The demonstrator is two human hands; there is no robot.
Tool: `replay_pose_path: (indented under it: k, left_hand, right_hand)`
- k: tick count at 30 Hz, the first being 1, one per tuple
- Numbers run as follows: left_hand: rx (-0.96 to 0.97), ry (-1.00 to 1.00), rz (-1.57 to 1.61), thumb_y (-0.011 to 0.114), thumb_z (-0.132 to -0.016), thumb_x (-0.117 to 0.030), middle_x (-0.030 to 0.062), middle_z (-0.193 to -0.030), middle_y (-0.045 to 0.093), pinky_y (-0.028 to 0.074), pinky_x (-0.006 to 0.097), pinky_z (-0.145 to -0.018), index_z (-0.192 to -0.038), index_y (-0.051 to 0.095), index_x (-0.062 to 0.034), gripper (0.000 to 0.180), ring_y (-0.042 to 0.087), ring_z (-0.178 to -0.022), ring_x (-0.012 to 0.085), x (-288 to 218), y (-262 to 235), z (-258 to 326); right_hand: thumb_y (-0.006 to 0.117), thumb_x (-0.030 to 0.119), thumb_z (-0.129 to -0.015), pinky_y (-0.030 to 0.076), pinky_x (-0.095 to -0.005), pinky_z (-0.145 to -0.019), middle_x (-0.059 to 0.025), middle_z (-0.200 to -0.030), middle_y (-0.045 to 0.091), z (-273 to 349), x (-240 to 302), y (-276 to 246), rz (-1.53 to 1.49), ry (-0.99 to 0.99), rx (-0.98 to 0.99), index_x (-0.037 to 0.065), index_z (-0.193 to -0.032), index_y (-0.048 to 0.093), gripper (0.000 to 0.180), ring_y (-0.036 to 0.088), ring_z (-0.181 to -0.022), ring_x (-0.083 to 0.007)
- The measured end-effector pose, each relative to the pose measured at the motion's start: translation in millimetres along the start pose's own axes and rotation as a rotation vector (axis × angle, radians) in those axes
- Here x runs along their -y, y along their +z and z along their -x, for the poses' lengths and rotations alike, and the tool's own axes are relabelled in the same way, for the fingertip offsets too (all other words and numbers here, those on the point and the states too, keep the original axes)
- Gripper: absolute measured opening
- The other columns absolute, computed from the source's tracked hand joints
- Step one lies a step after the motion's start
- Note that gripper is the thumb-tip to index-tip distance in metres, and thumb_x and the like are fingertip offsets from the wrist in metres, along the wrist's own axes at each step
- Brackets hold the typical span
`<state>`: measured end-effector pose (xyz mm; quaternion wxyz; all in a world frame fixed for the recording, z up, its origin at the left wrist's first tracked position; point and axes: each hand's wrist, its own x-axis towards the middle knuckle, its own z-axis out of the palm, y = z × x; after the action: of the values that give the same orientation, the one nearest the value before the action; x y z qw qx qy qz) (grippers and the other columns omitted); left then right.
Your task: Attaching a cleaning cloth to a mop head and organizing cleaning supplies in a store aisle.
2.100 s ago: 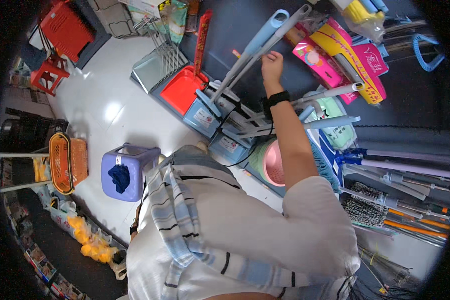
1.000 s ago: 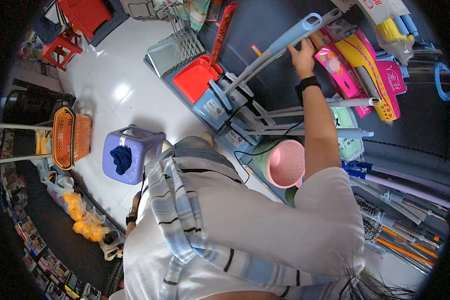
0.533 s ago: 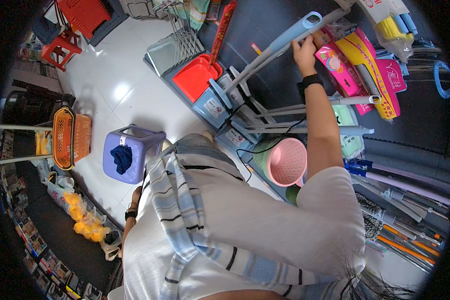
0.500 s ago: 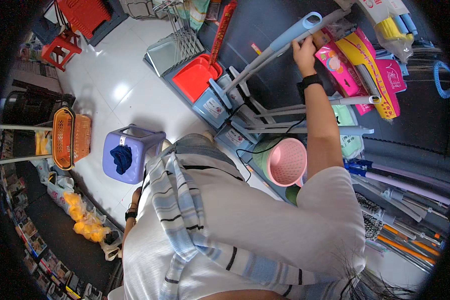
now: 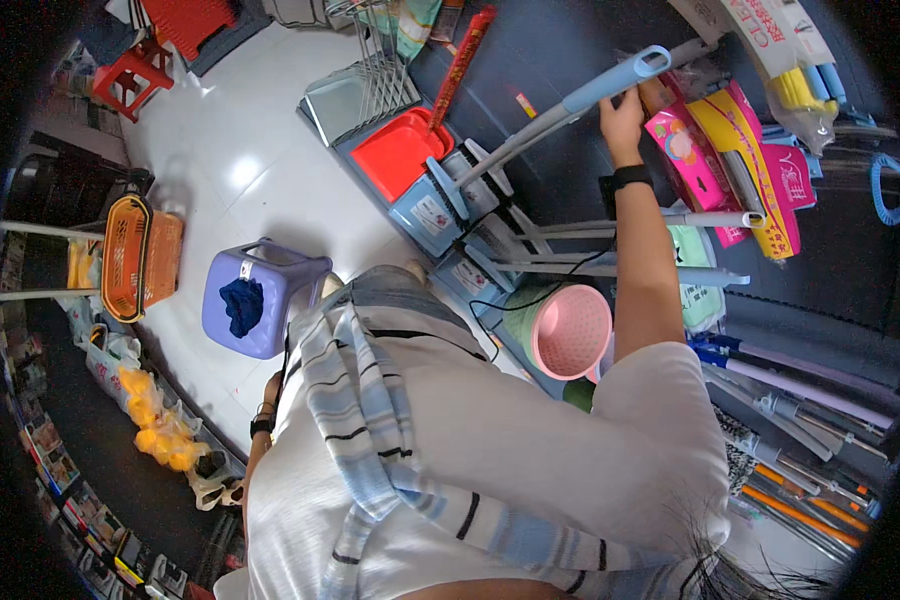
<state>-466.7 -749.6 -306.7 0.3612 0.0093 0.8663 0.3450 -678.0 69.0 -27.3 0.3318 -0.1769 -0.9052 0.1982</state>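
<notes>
My right hand [image 5: 624,122] reaches out to the upper right. Its thumb and forefinger are spread apart, just below a light-blue broom handle [image 5: 615,80] and beside a pink package [image 5: 685,150]. I see nothing held in it; the fingertips are partly hidden. The handle rises from a blue dustpan set [image 5: 430,212] standing on a low ledge. My left hand [image 5: 272,390] hangs beside my body at the left, above the floor. It is mostly hidden by my shirt, so its fingers cannot be made out.
A purple stool [image 5: 270,340] with a dark blue cloth [image 5: 240,305] stands on the white floor. An orange basket [image 5: 125,270] is farther left. A red dustpan [image 5: 400,155], a pink basket [image 5: 570,335] and several long poles [image 5: 820,395] line the right side.
The view has shifted slightly. My right hand appears a little lower and farther right, still near the handle, its thumb and forefinger farther apart. My left hand stays at my side.
</notes>
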Motion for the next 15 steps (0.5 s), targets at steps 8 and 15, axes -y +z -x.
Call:
replay_pose_path:
  k: [8, 15]
  left_hand:
    - [0.024, -0.009, -0.094, 0.05, -0.079, -0.025, 0.0224, -0.096, 0.06, 0.043, 0.04, -0.079, -0.097, 0.058, -0.0022, 0.031, 0.055, -0.093, 0.0384, 7, 11, 1]
    - [0.07, 0.103, -0.268, 0.051, -0.075, -0.023, 0.0225, -0.088, 0.06, 0.044, 0.041, -0.075, -0.086, 0.06, -0.0007, 0.026, 0.056, -0.086, 0.0394, -25, -4, 3]
  right_hand:
    - [0.069, 0.017, -0.07, 0.038, -0.039, -0.092, -0.0253, -0.113, 0.052, 29, 32, -3, 0.1, 0.149, -0.01, -0.007, -0.117, 0.042, 0.059, 0.05, -0.107, -0.0357]
    - [0.069, 0.004, -0.068, 0.036, -0.037, -0.095, -0.0184, -0.129, 0.037, 68, 99, 5, -0.377, 0.307, 0.111, -0.003, -0.129, 0.028, 0.074, 0.043, -0.116, -0.0285]
